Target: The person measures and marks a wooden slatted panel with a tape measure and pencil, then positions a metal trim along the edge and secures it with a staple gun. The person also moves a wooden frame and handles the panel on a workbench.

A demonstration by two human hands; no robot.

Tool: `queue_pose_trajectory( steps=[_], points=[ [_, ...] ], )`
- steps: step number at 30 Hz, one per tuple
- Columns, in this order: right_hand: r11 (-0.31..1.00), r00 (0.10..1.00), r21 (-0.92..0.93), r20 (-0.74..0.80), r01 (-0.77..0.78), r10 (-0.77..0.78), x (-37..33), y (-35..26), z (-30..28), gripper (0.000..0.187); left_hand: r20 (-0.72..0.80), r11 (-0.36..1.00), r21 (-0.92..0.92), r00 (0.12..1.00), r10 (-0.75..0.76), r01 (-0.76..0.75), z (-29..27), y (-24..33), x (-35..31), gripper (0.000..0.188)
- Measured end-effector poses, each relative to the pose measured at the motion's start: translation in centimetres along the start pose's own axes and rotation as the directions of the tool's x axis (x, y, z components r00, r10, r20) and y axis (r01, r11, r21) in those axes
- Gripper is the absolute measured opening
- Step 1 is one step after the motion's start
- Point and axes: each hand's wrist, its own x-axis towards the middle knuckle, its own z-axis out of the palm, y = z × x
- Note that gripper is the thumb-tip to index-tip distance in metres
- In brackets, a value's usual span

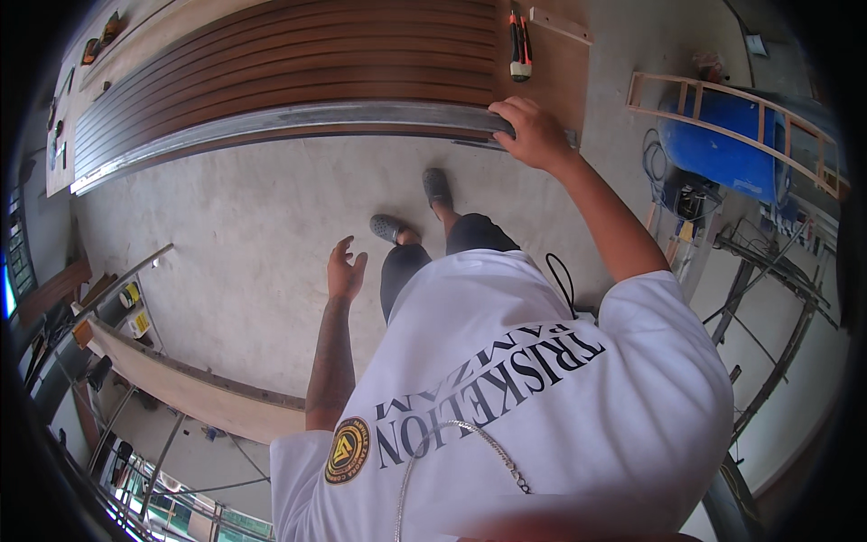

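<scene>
Metal rail [298, 122]: long, narrow, dull grey channel, its long axis running left to right across the upper picture, the left end dipping lower near the frame's edge. It lies along the near edge of a slatted panel [298, 63] of dark brown wood, ribbed in parallel strips that follow the same axis, resting on a pale tabletop [564, 77].

Right hand [533, 131]: fingers curled over the rail's right end, gripping it from above.

Left hand [346, 269]: free, fingers spread and loosely bent, holding nothing, above the concrete floor [244, 235], well apart from the rail.

Beyond the panel: a red-and-black hand tool [519, 45] and a short pale wooden strip [560, 24] on the tabletop. To the right, a blue drum [722, 154] behind a light wooden frame [741, 104]. Lower left, a long pale plank [190, 388] set diagonally.
</scene>
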Motion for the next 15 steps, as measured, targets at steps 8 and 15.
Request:
queue_pose_trajectory(
  steps=[8,15],
  points=[
    [1.000,0.998,0.027,-0.065,0.008,-0.006,-0.4,-0.1,0.3,0.044,0.001,0.934,-0.335,0.991,0.130,-0.122,1.4,12.3,6.5,0.058],
    [1.000,0.995,0.028,-0.096,0.000,0.003,-0.5,0.1,0.6,0.043,-0.062,0.890,-0.427,0.987,0.148,-0.160,-0.4,16.8,9.3,0.059]
  ],
)
